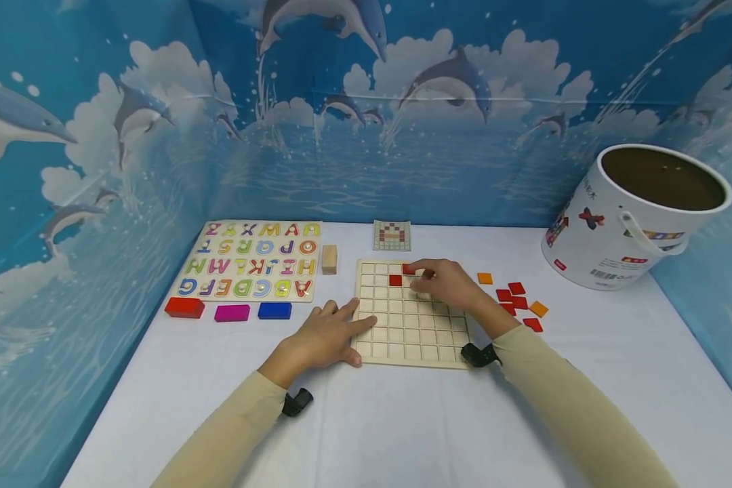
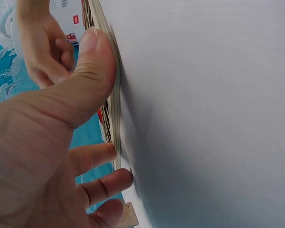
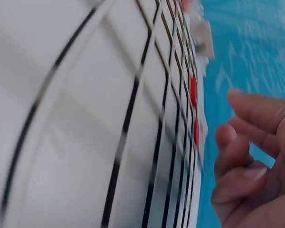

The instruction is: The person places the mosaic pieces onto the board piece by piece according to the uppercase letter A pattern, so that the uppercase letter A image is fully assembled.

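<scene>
A wooden grid board (image 1: 396, 335) lies flat on the white table, with one red square tile (image 1: 395, 280) in its second row. A second red tile (image 1: 407, 269) sits in the top row, partly covered by the right hand (image 1: 445, 281). The right index fingertip reaches to that tile; whether it touches cannot be told. In the right wrist view, nothing shows between the right fingers (image 3: 249, 111). The left hand (image 1: 326, 332) rests at the board's left side with fingers spread; its thumb (image 2: 92, 66) lies against the board's edge.
Loose red tiles (image 1: 519, 302) and orange tiles (image 1: 539, 309) lie right of the board. A small pattern card (image 1: 392, 236) lies behind it. At left are an alphabet board (image 1: 250, 261), red, magenta and blue blocks (image 1: 274, 311), and a wooden block (image 1: 329, 259). A white bucket (image 1: 622, 230) stands back right.
</scene>
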`<state>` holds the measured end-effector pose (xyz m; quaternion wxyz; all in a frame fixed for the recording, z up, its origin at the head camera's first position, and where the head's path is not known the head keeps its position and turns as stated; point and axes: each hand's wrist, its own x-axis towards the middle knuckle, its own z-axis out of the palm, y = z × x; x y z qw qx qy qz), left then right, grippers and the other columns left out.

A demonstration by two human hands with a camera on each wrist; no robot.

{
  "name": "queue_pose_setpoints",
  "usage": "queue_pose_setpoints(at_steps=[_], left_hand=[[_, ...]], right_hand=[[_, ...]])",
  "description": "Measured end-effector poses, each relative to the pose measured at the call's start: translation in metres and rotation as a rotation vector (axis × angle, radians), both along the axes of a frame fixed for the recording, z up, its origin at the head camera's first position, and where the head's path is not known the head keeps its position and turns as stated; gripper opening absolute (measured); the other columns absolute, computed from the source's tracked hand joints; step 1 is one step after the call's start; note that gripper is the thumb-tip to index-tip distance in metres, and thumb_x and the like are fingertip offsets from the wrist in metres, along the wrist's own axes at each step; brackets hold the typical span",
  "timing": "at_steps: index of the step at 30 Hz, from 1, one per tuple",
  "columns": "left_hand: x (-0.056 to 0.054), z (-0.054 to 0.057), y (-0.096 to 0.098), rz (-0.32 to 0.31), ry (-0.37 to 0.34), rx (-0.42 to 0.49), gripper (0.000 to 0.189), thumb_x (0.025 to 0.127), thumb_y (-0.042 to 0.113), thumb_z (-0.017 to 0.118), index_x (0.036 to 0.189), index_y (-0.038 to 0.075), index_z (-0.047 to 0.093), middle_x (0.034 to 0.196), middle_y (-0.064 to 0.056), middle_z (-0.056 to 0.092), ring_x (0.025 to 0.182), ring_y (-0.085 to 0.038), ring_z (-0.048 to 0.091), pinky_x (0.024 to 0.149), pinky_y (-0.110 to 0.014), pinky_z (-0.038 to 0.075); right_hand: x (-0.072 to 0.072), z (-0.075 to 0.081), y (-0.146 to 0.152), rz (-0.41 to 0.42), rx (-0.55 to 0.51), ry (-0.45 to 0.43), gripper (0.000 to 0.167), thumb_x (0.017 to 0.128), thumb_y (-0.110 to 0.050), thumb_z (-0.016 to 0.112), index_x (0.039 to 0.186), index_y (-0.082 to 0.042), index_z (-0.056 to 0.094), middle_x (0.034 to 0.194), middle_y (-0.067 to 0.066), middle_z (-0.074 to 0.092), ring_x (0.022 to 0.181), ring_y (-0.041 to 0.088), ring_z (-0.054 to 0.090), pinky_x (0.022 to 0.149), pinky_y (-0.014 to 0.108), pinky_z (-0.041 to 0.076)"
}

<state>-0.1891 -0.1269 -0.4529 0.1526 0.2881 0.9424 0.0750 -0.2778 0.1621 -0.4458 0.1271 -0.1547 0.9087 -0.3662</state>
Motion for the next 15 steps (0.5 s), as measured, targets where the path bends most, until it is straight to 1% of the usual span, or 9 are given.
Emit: queue_pose_setpoints(at_steps=[3, 5, 7, 9, 11, 12, 15], left_hand=[[0.001, 0.001, 0.001, -0.003, -0.001, 0.006, 0.085, 0.083, 0.052, 0.075, 0.158, 0.036, 0.039, 0.169, -0.013, 0.022, 0.116, -0.026, 0.041, 0.091, -0.041, 0.036], [0.001, 0.002, 0.001, -0.008, -0.001, 0.011, 0.084, 0.083, 0.052, 0.075, 0.158, 0.035, 0.04, 0.169, -0.013, 0.022, 0.116, -0.027, 0.041, 0.092, -0.042, 0.036], [0.002, 0.002, 0.001, -0.011, 0.0, 0.013, 0.084, 0.084, 0.052, 0.075, 0.158, 0.034, 0.04, 0.169, -0.013, 0.023, 0.118, -0.027, 0.042, 0.094, -0.044, 0.036], [0.002, 0.003, 0.0, -0.012, 0.003, 0.015, 0.083, 0.084, 0.052, 0.075, 0.157, 0.034, 0.041, 0.168, -0.013, 0.024, 0.12, -0.028, 0.042, 0.095, -0.046, 0.037], [0.002, 0.003, -0.001, -0.012, 0.009, 0.012, 0.083, 0.084, 0.053, 0.075, 0.157, 0.033, 0.041, 0.168, -0.013, 0.024, 0.121, -0.029, 0.042, 0.097, -0.047, 0.037], [0.002, 0.003, -0.001, -0.013, 0.011, 0.012, 0.083, 0.084, 0.053, 0.075, 0.157, 0.033, 0.041, 0.168, -0.013, 0.025, 0.122, -0.029, 0.042, 0.097, -0.048, 0.037], [0.002, 0.003, 0.0, -0.017, 0.014, 0.009, 0.083, 0.084, 0.053, 0.074, 0.157, 0.033, 0.041, 0.168, -0.013, 0.024, 0.122, -0.029, 0.042, 0.097, -0.047, 0.037]], right_hand=[[0.005, 0.003, 0.039, -0.072, -0.042, -0.026, 0.048, 0.1, -0.029, 0.066, 0.144, -0.012, 0.058, 0.114, 0.012, 0.064, 0.091, 0.028, 0.059, 0.073, 0.038, 0.049], [0.007, 0.004, 0.069, -0.149, -0.043, -0.035, 0.05, 0.099, -0.031, 0.067, 0.145, -0.011, 0.056, 0.121, 0.015, 0.062, 0.099, 0.031, 0.059, 0.077, 0.039, 0.051], [0.008, 0.004, 0.098, -0.231, -0.024, -0.045, 0.055, 0.099, -0.033, 0.067, 0.147, -0.011, 0.053, 0.127, 0.016, 0.059, 0.104, 0.033, 0.057, 0.08, 0.037, 0.052], [0.009, 0.003, 0.125, -0.304, -0.024, -0.074, 0.059, 0.099, -0.035, 0.067, 0.15, -0.011, 0.049, 0.132, 0.018, 0.056, 0.107, 0.034, 0.055, 0.079, 0.036, 0.052], [0.009, 0.001, 0.148, -0.36, -0.03, -0.109, 0.061, 0.1, -0.037, 0.066, 0.152, -0.012, 0.047, 0.135, 0.019, 0.053, 0.104, 0.034, 0.056, 0.077, 0.034, 0.051], [0.01, -0.001, 0.158, -0.379, -0.041, -0.126, 0.061, 0.1, -0.036, 0.066, 0.153, -0.012, 0.046, 0.133, 0.019, 0.054, 0.101, 0.033, 0.057, 0.076, 0.033, 0.05], [0.012, -0.007, 0.178, -0.406, -0.067, -0.175, 0.063, 0.1, -0.036, 0.066, 0.152, -0.009, 0.045, 0.127, 0.02, 0.057, 0.094, 0.032, 0.059, 0.074, 0.033, 0.048]])
